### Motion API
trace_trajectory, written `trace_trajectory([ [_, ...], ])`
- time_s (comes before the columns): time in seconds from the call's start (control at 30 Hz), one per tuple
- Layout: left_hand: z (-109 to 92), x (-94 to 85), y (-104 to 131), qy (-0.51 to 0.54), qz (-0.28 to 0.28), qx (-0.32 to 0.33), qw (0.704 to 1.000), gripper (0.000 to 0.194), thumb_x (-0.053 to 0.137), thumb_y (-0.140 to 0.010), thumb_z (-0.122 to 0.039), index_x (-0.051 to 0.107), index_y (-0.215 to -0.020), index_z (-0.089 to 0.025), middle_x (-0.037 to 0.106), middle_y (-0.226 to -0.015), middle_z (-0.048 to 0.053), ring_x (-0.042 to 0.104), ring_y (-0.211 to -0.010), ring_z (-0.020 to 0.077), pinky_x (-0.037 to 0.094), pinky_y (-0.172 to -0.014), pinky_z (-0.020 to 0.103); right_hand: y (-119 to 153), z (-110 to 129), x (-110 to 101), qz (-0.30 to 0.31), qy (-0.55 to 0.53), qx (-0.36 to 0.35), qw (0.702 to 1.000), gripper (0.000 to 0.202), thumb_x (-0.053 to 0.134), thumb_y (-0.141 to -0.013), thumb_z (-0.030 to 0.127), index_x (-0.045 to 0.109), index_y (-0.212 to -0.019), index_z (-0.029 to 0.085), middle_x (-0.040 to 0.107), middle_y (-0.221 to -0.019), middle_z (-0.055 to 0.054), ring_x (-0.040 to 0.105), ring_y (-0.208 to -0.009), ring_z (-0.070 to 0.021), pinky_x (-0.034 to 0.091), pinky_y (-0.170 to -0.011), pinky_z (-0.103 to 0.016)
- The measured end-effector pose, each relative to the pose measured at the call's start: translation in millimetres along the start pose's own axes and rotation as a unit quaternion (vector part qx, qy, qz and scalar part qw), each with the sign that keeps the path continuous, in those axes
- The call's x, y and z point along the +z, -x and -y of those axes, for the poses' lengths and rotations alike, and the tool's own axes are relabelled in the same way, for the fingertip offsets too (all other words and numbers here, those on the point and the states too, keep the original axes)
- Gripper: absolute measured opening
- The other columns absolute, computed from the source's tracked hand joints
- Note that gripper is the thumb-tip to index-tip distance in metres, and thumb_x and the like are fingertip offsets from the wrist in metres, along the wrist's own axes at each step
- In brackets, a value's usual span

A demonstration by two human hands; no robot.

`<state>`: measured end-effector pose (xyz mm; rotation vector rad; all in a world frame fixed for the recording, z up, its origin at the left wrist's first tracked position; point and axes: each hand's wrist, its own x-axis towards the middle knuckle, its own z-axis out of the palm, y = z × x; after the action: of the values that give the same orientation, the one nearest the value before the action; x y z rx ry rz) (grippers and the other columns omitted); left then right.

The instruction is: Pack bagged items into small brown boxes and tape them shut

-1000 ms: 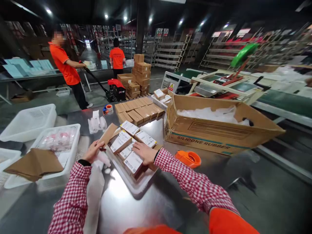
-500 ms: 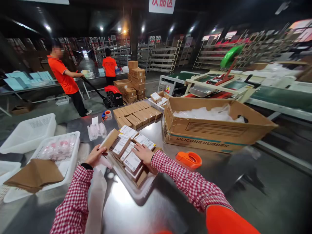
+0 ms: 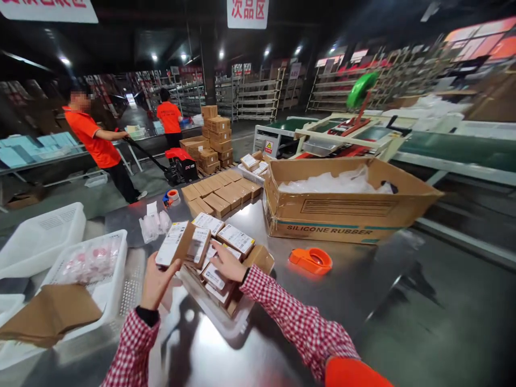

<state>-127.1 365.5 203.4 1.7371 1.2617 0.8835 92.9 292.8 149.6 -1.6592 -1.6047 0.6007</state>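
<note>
My left hand grips a small cardboard box by its sides. A white printed label shows on the box's upper face, and it is tilted above the left end of a pile. My right hand lies over the labelled boxes with its fingers stretched out, partly covering their labels. Below both hands, a white plastic basket holds the heaped boxes, several with white labels such as this labelled box.
An orange tape dispenser lies right of the basket. Behind stand rows of brown boxes and a large carton with white plastic inside. White baskets are on the left. One person holds a pallet jack.
My left hand has turned the small box so its label faces up towards me. My right hand has shifted slightly on the pile, and the view has swung a little right.
</note>
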Motion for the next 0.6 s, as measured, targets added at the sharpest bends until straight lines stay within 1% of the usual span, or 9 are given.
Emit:
trace_trajectory([
  [0.07,-14,13.7,21,-0.066,0.007,0.072,0.995,0.068,0.072,-0.067,-0.053,0.049,-0.120,-0.017,0.059,-0.117,0.013,0.057,-0.108,0.0308,0.047,-0.093,0.045,19,-15,-10,-0.107,-0.058,0.021,0.992,0.056,0.041,-0.089,0.027,0.031,-0.144,0.022,0.056,-0.129,-0.013,0.054,-0.119,-0.0269,0.042,-0.104,-0.050],
  [0.13,-21,38.2,37,-0.118,0.028,0.120,0.985,0.072,0.071,-0.069,-0.051,0.045,-0.126,-0.016,0.054,-0.124,0.015,0.049,-0.120,0.0328,0.042,-0.102,0.046,40,-32,-22,-0.192,-0.076,0.051,0.977,0.055,0.036,-0.090,0.031,0.030,-0.144,0.021,0.055,-0.129,-0.014,0.054,-0.120,-0.0265,0.044,-0.104,-0.050],
  [0.2,-22,66.4,47,-0.153,0.047,0.116,0.980,0.078,0.069,-0.071,-0.050,0.038,-0.132,-0.012,0.046,-0.131,0.021,0.043,-0.127,0.0354,0.040,-0.104,0.047,62,-48,-33,-0.235,-0.057,0.084,0.967,0.055,0.038,-0.089,0.035,0.034,-0.141,0.019,0.054,-0.130,-0.015,0.051,-0.123,-0.0283,0.042,-0.105,-0.051],
  [0.27,-18,88.7,52,-0.184,0.070,0.088,0.977,0.084,0.067,-0.073,-0.049,0.031,-0.137,-0.009,0.035,-0.140,0.026,0.042,-0.129,0.0385,0.043,-0.100,0.048,84,-65,-44,-0.253,-0.040,0.111,0.960,0.054,0.041,-0.087,0.039,0.039,-0.137,0.018,0.054,-0.130,-0.016,0.051,-0.123,-0.0301,0.041,-0.105,-0.053],
  [0.33,-12,98.6,55,-0.195,0.088,0.083,0.973,0.083,0.064,-0.075,-0.051,0.031,-0.139,-0.009,0.029,-0.144,0.026,0.042,-0.130,0.0391,0.046,-0.097,0.048,106,-82,-53,-0.276,-0.037,0.129,0.952,0.054,0.042,-0.085,0.042,0.042,-0.133,0.018,0.054,-0.128,-0.017,0.053,-0.121,-0.0314,0.041,-0.104,-0.056],
  [0.43,-3,90.2,60,-0.143,0.062,0.117,0.981,0.066,0.058,-0.080,-0.051,0.042,-0.132,-0.014,0.040,-0.137,0.020,0.046,-0.126,0.0337,0.047,-0.096,0.044,137,-104,-59,-0.309,-0.059,0.167,0.934,0.056,0.042,-0.084,0.049,0.039,-0.134,0.022,0.056,-0.122,-0.016,0.057,-0.113,-0.0326,0.047,-0.096,-0.060],
  [0.47,0,83.2,62,-0.115,0.049,0.114,0.986,0.060,0.056,-0.081,-0.052,0.046,-0.127,-0.015,0.046,-0.131,0.018,0.050,-0.121,0.0318,0.049,-0.094,0.043,146,-108,-56,-0.294,-0.086,0.193,0.932,0.056,0.040,-0.084,0.050,0.038,-0.133,0.024,0.057,-0.118,-0.015,0.061,-0.107,-0.0316,0.051,-0.090,-0.060],
  [0.5,4,75.2,65,-0.085,0.039,0.098,0.991,0.056,0.054,-0.081,-0.053,0.050,-0.122,-0.016,0.051,-0.124,0.016,0.056,-0.112,0.0302,0.051,-0.088,0.042,156,-111,-49,-0.254,-0.126,0.225,0.932,0.054,0.039,-0.084,0.051,0.038,-0.131,0.025,0.059,-0.112,-0.014,0.064,-0.100,-0.0299,0.054,-0.084,-0.058],
  [0.6,27,48.2,82,-0.002,0.044,0.000,0.999,0.056,0.055,-0.076,-0.063,0.055,-0.111,-0.019,0.061,-0.103,0.011,0.064,-0.081,0.0256,0.054,-0.069,0.039,178,-108,-8,-0.059,-0.263,0.287,0.919,0.038,0.042,-0.084,0.050,0.050,-0.111,0.025,0.061,-0.092,-0.008,0.069,-0.082,-0.0247,0.059,-0.069,-0.046],
])
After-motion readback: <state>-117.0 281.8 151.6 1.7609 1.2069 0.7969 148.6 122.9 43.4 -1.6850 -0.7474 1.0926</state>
